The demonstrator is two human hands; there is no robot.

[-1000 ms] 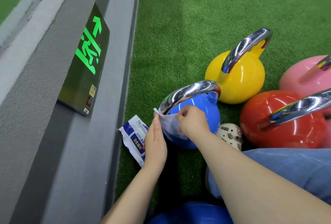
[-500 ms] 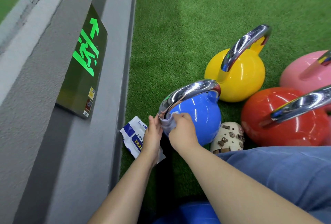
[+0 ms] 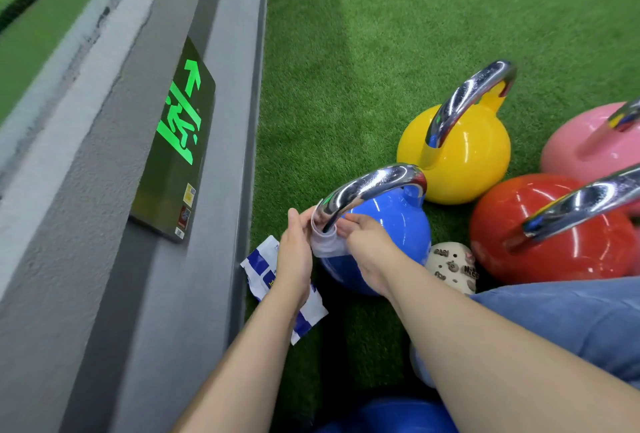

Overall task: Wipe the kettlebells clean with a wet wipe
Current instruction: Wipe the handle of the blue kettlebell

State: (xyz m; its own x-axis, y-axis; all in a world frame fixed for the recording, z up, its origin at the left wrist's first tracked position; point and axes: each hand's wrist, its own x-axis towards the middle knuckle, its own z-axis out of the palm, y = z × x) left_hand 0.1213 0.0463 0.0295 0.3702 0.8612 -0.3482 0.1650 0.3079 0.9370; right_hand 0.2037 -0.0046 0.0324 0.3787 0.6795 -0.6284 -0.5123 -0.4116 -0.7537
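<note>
A blue kettlebell (image 3: 394, 221) with a chrome handle (image 3: 367, 188) stands on the green turf in front of me. A white wet wipe (image 3: 325, 243) is wrapped around the near foot of that handle. My left hand (image 3: 294, 252) holds the wipe from the left side. My right hand (image 3: 370, 242) holds it from the right, fingers against the handle's base. Behind stand a yellow kettlebell (image 3: 457, 155), a red kettlebell (image 3: 547, 224) and a pink kettlebell (image 3: 585, 145), each with a chrome handle.
A blue-and-white wet-wipe pack (image 3: 263, 269) lies on the turf under my left wrist, against a grey wall (image 3: 104, 259) carrying a green exit sign (image 3: 180, 127). A patterned cream shoe (image 3: 450, 266) and my blue-trousered leg (image 3: 561, 321) are at right. Another blue object (image 3: 391, 415) sits at the bottom edge.
The wipe went from spread over the blue ball's near side to wrapped around the handle's foot. Both hands rose slightly and closed in on the handle.
</note>
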